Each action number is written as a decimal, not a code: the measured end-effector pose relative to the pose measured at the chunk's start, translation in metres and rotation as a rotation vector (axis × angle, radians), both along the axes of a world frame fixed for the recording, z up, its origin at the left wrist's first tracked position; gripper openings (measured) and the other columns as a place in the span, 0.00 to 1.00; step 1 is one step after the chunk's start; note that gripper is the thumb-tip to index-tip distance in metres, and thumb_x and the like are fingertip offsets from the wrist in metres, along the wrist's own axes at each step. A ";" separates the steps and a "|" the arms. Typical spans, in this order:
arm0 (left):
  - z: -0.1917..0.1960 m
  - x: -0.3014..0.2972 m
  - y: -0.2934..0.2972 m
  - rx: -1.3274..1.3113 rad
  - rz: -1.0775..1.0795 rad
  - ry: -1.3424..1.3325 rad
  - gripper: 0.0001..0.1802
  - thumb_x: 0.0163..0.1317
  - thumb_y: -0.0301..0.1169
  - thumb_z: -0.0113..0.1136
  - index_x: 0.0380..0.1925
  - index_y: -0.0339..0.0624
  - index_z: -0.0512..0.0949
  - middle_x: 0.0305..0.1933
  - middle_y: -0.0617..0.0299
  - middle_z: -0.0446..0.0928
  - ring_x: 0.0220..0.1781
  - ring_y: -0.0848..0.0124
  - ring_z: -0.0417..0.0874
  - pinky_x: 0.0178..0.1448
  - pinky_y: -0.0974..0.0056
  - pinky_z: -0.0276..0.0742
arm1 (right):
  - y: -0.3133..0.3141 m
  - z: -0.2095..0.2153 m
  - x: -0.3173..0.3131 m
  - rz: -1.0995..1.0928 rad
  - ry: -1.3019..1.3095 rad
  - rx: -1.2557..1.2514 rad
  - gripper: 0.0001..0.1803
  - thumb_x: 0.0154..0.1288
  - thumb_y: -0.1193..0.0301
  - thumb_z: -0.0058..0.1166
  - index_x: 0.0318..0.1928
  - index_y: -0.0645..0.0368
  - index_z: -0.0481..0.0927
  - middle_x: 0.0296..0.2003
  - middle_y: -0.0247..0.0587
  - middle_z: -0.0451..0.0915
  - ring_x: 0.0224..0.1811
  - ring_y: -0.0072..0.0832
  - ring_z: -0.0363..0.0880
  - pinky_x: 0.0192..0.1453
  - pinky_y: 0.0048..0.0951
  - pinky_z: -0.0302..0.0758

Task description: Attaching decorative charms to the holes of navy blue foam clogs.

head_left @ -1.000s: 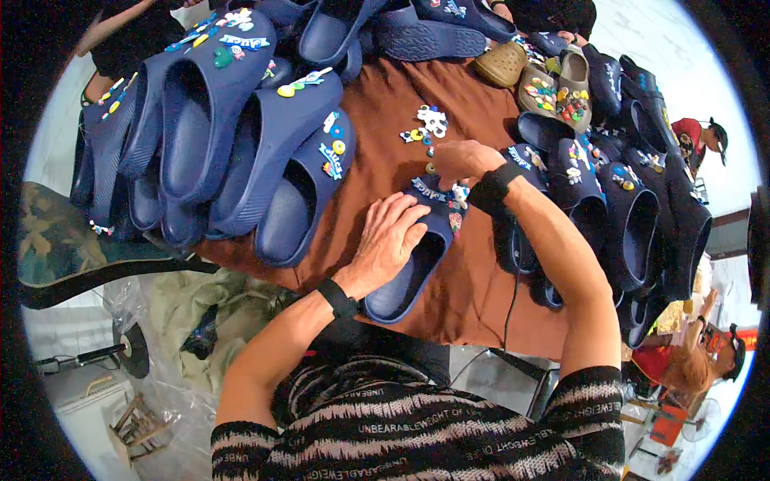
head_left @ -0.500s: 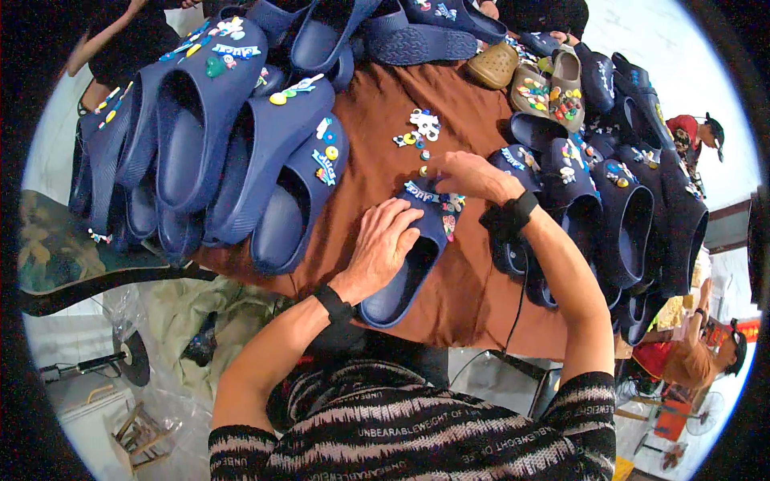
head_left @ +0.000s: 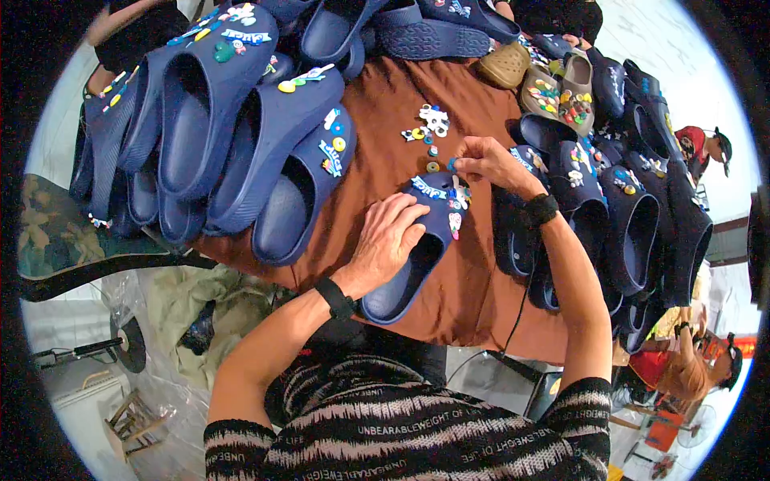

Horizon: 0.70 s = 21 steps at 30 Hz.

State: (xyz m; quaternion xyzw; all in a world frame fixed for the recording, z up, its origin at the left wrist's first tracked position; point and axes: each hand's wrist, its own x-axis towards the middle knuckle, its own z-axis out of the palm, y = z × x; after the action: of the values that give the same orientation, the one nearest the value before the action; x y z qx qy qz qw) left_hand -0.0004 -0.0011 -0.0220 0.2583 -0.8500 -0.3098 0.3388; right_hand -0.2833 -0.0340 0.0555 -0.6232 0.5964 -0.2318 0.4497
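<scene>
A navy blue clog [head_left: 391, 295] lies on the brown cloth, its toe pointing away from me. Colourful charms [head_left: 455, 210] sit on its upper, including a blue-and-white lettered one. My left hand [head_left: 387, 238] holds the clog, with fingers over the left side of the upper and the thumb at the foot opening. Just beyond the toe, my right hand [head_left: 491, 167] pinches a small blue charm [head_left: 451, 164] between thumb and fingertips. Several loose charms lie past the toe, among them a white-and-black figure [head_left: 434, 120] and a small yellowish ring [head_left: 433, 167].
Navy clogs with charms are piled at the left [head_left: 188, 120] and right [head_left: 630, 228], with more at the far edge. An olive-brown clog [head_left: 505, 66] and a charm-covered taupe pair [head_left: 576, 88] lie at the far right. A black cable [head_left: 519, 309] hangs over the near edge. Other people work nearby.
My right hand has drawn back slightly right and up from the charms, and the small blue charm now shows in its fingertips. My left hand stays on the clog. The whole view has shifted slightly.
</scene>
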 end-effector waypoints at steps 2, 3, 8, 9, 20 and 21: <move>0.000 0.001 0.000 0.006 0.003 -0.001 0.25 0.78 0.48 0.41 0.57 0.42 0.76 0.63 0.48 0.71 0.69 0.49 0.68 0.73 0.49 0.60 | 0.000 0.001 0.009 0.032 -0.012 0.003 0.07 0.71 0.70 0.59 0.38 0.60 0.79 0.28 0.29 0.78 0.30 0.15 0.76 0.34 0.21 0.74; 0.000 0.000 0.000 0.003 0.002 0.005 0.25 0.78 0.48 0.40 0.57 0.42 0.76 0.63 0.49 0.71 0.69 0.49 0.68 0.73 0.49 0.60 | 0.001 0.000 0.012 0.074 0.038 -0.065 0.08 0.67 0.70 0.61 0.38 0.61 0.80 0.28 0.33 0.80 0.30 0.22 0.78 0.35 0.27 0.75; -0.004 0.000 -0.002 -0.031 0.011 -0.007 0.26 0.78 0.49 0.40 0.57 0.42 0.76 0.63 0.49 0.71 0.69 0.50 0.68 0.73 0.49 0.60 | 0.006 0.003 0.032 0.154 0.590 -0.277 0.09 0.59 0.68 0.63 0.41 0.55 0.84 0.36 0.51 0.85 0.43 0.52 0.84 0.46 0.49 0.79; -0.003 -0.001 -0.001 -0.022 0.011 -0.007 0.26 0.78 0.49 0.40 0.57 0.42 0.76 0.63 0.49 0.71 0.69 0.50 0.68 0.73 0.49 0.60 | 0.006 0.002 0.031 0.153 0.590 -0.275 0.09 0.59 0.68 0.63 0.41 0.55 0.84 0.36 0.51 0.85 0.43 0.52 0.84 0.46 0.49 0.79; -0.002 -0.002 0.000 -0.053 0.011 -0.004 0.26 0.77 0.50 0.40 0.56 0.43 0.76 0.61 0.50 0.73 0.66 0.49 0.70 0.70 0.48 0.62 | -0.019 0.010 0.018 0.410 0.444 0.035 0.10 0.59 0.69 0.61 0.38 0.62 0.85 0.26 0.42 0.83 0.31 0.25 0.80 0.39 0.32 0.77; -0.002 -0.002 0.000 -0.054 0.001 0.000 0.26 0.77 0.50 0.40 0.55 0.43 0.76 0.61 0.50 0.73 0.66 0.49 0.70 0.70 0.48 0.61 | -0.020 0.008 0.016 0.444 0.415 0.032 0.10 0.58 0.69 0.61 0.38 0.62 0.85 0.26 0.41 0.83 0.30 0.26 0.80 0.39 0.32 0.77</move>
State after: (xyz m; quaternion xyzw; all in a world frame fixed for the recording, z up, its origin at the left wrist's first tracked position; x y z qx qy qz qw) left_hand -0.0027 -0.0009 -0.0244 0.2497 -0.8579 -0.2867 0.3457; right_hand -0.2669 -0.0541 0.0636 -0.7650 0.5284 0.0139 0.3678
